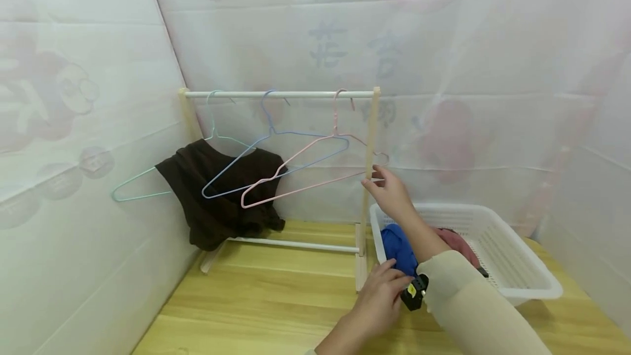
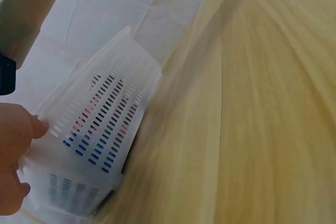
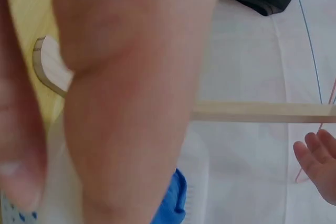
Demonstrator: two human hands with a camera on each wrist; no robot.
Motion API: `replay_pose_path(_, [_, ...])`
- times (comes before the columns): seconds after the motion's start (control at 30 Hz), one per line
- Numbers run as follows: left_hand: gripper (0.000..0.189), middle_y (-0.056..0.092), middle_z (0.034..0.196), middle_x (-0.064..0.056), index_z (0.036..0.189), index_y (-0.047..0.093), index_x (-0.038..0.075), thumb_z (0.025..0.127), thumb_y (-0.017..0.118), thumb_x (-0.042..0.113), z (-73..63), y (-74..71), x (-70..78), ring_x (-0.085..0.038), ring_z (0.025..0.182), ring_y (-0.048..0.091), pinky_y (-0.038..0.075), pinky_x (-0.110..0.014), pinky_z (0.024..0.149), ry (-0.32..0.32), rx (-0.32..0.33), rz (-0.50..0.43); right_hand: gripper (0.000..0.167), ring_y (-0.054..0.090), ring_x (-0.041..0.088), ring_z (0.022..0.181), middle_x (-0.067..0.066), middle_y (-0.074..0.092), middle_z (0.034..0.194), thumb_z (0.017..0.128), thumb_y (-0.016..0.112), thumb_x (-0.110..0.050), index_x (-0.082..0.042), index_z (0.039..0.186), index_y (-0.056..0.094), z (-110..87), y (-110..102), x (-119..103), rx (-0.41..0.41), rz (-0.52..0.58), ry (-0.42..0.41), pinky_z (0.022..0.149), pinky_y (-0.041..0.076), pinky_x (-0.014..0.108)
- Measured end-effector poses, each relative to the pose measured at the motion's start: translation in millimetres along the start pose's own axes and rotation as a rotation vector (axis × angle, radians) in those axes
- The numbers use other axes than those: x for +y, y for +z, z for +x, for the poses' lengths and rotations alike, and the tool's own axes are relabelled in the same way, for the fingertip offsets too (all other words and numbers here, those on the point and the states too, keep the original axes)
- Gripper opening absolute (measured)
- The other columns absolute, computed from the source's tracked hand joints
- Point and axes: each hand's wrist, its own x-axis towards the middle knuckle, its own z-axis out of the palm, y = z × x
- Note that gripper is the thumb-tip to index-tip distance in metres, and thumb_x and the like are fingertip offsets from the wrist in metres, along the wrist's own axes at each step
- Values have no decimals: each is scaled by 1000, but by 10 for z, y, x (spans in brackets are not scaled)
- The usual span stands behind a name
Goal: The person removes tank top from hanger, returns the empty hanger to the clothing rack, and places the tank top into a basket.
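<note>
My right hand (image 1: 391, 193) is raised at the right post (image 1: 372, 136) of a small clothes rack, fingertips right beside the post and the end of a pink hanger (image 1: 305, 186). Its fingers look spread, also in the right wrist view, where the hand (image 3: 323, 166) appears at the edge. My left hand (image 1: 377, 297) hovers low at the near corner of a white plastic basket (image 1: 532, 284), fingers loosely bent next to a black wrist camera (image 1: 414, 292). Blue cloth (image 1: 396, 245) and dusky pink cloth (image 1: 458, 245) lie inside the basket.
A dark brown garment (image 1: 212, 201) hangs from a mint hanger (image 1: 140, 177) on the rack's left. A lilac hanger (image 1: 308, 167) hangs between it and the pink one. The rack stands on a wooden table (image 1: 276, 300). White sheets (image 1: 468, 59) enclose the sides.
</note>
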Motion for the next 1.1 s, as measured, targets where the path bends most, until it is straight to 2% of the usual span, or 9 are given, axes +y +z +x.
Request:
replay_pose_path(0.17, [46,50,144,12,134,59,31,92,65,14,27,-125,-39,-11,143,35,41,-59,103,-42,-107,30,58,58,35,119,16,58,130,98,60,-35,-11,148,42,52,61,-20,-11,25,5,92,51,51])
replay_pose_path(0.3, [43,38,155,10,141,52,32,98,59,27,17,-286,-143,-12,147,29,37,-61,106,-90,-147,21,53,61,32,109,17,63,118,98,60,-36,-8,141,50,92,78,12,-9,25,-4,88,52,46])
replay_pose_path(0.43, [43,35,157,9,141,51,33,100,56,39,-118,-498,-403,-14,148,27,32,-62,109,-126,-153,86,41,62,26,97,15,65,106,97,62,-31,-7,129,58,134,95,72,-6,52,-14,79,54,35])
replay_pose_path(0.6, [45,39,155,3,140,52,30,97,58,42,-380,-906,-906,-21,145,33,28,-63,111,-211,-136,201,38,63,26,99,14,65,110,98,62,-29,-7,129,58,183,143,87,-38,63,-7,79,56,34])
replay_pose_path(0.7, [39,51,146,0,131,61,25,95,62,39,-524,-1202,-1185,-24,138,45,33,-61,109,-247,-65,265,40,63,28,103,15,65,114,98,61,-29,-6,131,57,210,161,74,-57,56,-11,82,56,39])
replay_pose_path(0.77, [33,61,134,-2,121,68,21,92,65,37,-606,-1389,-1328,-24,127,54,41,-57,103,-240,20,303,39,63,29,104,16,65,115,99,61,-29,-6,130,57,224,158,72,-59,46,-17,83,56,40])
replay_pose_path(0.9, [20,72,107,2,97,76,19,84,69,33,-675,-1690,-1510,-20,101,65,50,-45,80,-147,197,377,38,64,29,102,16,66,113,98,61,-30,-6,127,59,192,58,116,-29,4,-13,80,55,38])
replay_pose_path(1.03, [14,73,83,6,79,75,19,81,66,30,-685,-2033,-1689,-17,76,67,49,-39,63,-40,343,462,36,64,29,102,15,66,112,98,61,-31,-7,126,60,163,-5,137,-26,-9,2,80,56,37])
replay_pose_path(1.1, [17,69,71,6,70,71,19,82,63,28,-653,-2244,-1778,-17,63,63,47,-37,55,-14,419,486,37,63,29,103,16,65,113,98,61,-30,-6,127,60,152,-22,133,-31,-6,-1,80,56,37])
